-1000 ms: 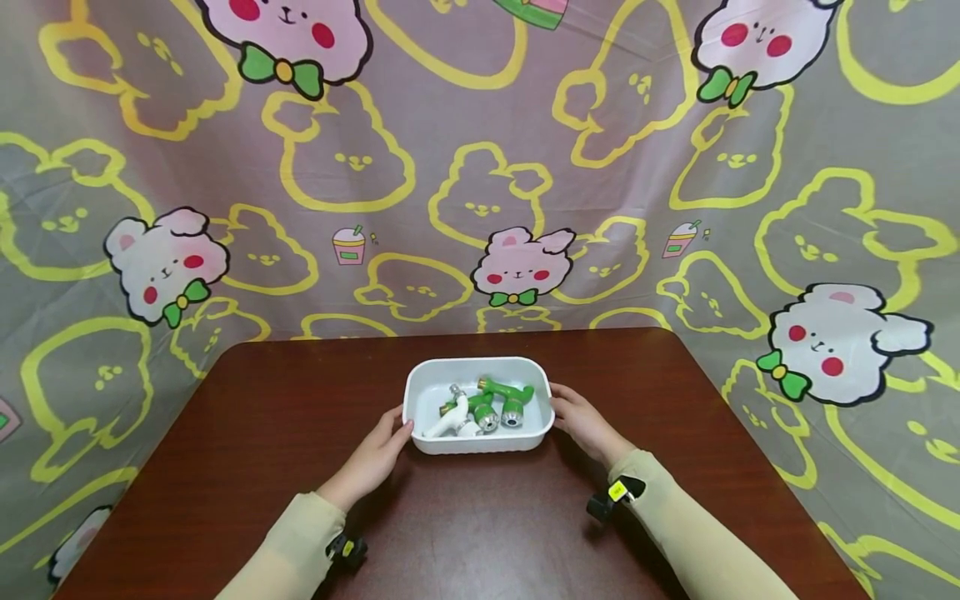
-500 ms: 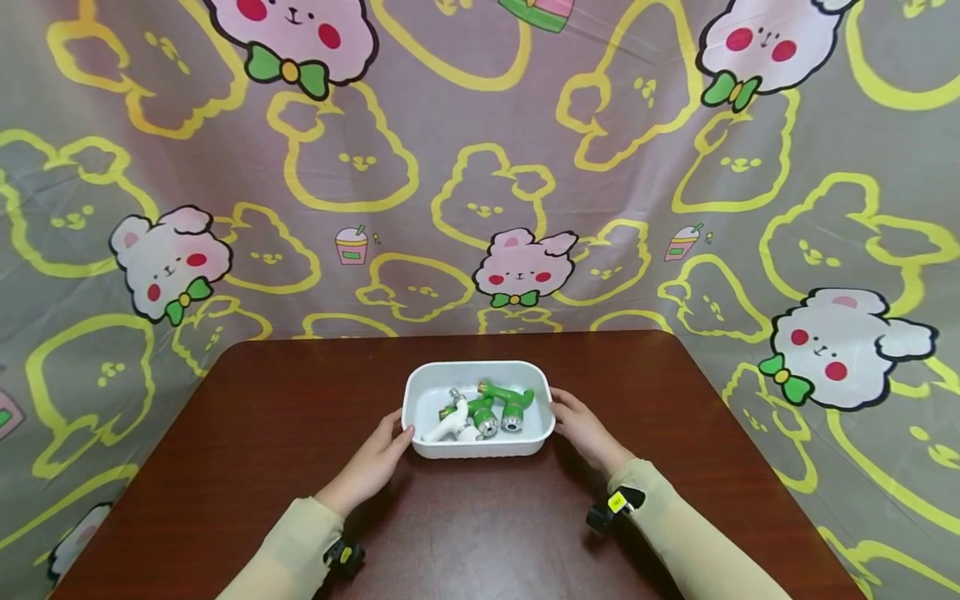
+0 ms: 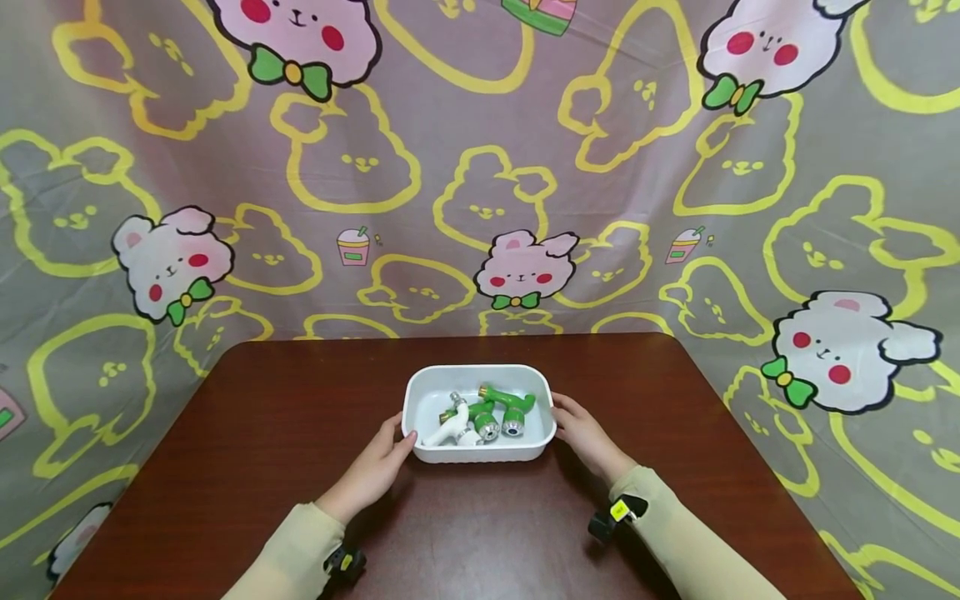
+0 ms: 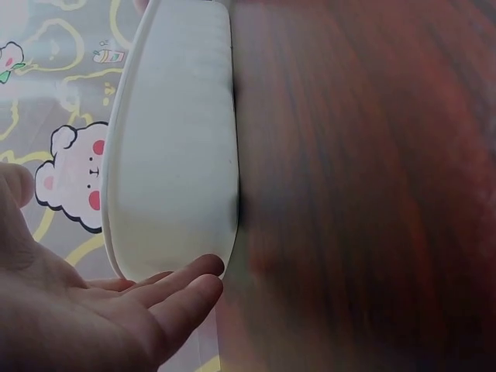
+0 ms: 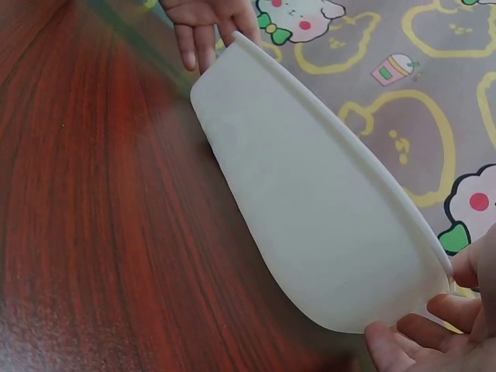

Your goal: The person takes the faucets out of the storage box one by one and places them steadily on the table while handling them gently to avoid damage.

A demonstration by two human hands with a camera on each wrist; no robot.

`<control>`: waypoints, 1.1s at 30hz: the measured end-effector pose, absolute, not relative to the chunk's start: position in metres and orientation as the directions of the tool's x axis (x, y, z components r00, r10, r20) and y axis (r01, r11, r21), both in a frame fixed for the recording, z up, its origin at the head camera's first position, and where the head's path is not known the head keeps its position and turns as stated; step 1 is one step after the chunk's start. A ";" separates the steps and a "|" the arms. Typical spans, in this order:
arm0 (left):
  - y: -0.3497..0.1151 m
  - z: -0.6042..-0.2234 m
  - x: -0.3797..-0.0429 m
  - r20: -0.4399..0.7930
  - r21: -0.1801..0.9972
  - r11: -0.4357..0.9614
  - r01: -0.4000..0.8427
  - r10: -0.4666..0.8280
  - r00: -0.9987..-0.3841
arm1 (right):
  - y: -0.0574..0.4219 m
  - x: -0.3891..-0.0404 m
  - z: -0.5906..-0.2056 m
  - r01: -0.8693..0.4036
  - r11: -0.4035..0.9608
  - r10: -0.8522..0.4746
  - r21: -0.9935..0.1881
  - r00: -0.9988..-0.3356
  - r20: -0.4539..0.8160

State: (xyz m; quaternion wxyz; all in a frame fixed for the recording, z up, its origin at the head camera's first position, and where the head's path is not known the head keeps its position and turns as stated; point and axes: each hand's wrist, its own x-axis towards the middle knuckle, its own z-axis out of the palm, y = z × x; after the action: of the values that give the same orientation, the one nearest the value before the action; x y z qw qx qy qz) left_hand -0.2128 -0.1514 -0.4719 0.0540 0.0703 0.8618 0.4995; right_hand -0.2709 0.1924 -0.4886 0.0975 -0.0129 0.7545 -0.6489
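A white plastic tub [image 3: 480, 453] rests on the table between my hands in the head view. Inside lie a white tap [image 3: 450, 427], a green tap [image 3: 513, 408] and another green tap [image 3: 485, 419]; the green ones show brass threads and silvery ends. My left hand [image 3: 375, 467] holds the tub's left end, thumb at the front corner. In the left wrist view its fingers [image 4: 190, 298] lie against the end wall, reaching the lower edge. My right hand [image 3: 588, 431] grips the opposite end. In the right wrist view, its thumb is at the rim and its fingers are below.
The dark red-brown table [image 3: 315, 383] has rounded far corners. A cartoon-printed cloth [image 3: 420, 192] hangs behind it and along both sides. Small black cameras are strapped at the left wrist [image 3: 345, 564] and right wrist [image 3: 618, 514].
The tub, with the taps in it, has shifted slightly towards me, both hands staying at its ends. The whole head view has also drifted a little.
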 end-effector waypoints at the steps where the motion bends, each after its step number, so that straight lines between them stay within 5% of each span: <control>1: -0.151 -0.472 -0.212 -0.025 0.868 0.492 0.064 0.174 -0.984 | 0.193 -0.271 -0.489 0.104 0.159 -0.150 -0.982 -0.980 -0.128; 33: -0.150 -0.469 -0.208 -0.025 0.858 0.509 0.069 0.176 -0.984 | 0.196 -0.268 -0.487 0.124 0.148 -0.160 -0.981 -0.976 -0.148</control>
State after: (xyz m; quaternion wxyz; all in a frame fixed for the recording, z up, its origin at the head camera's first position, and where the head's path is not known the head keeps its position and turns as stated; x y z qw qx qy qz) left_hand -0.2083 -0.1503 -0.4694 0.0546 0.0706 0.8668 0.4906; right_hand -0.2679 0.1960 -0.4872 0.1088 -0.0120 0.7497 -0.6527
